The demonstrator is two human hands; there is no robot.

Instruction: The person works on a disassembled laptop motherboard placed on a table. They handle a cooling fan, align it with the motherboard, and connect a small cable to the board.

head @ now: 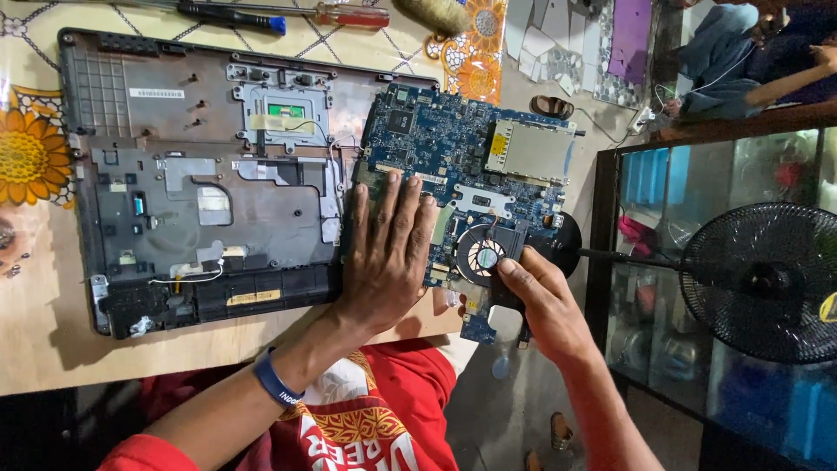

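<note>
A blue laptop motherboard [453,144] lies at the table's right edge, partly overhanging it. My left hand [388,253] rests flat on its left part, fingers spread. My right hand [536,296] grips the board's lower right corner beside the round black cooling fan [481,255]. A silver card slot cover [527,150] sits on the board's upper right. Left of the board lies the opened grey laptop base [200,174], with its inside facing up.
Two screwdrivers, one with a blue handle [231,15] and one with a red handle [349,15], lie at the table's far edge. A black standing fan [767,279] and a glass cabinet [663,227] stand to the right. Another person [741,48] sits far right.
</note>
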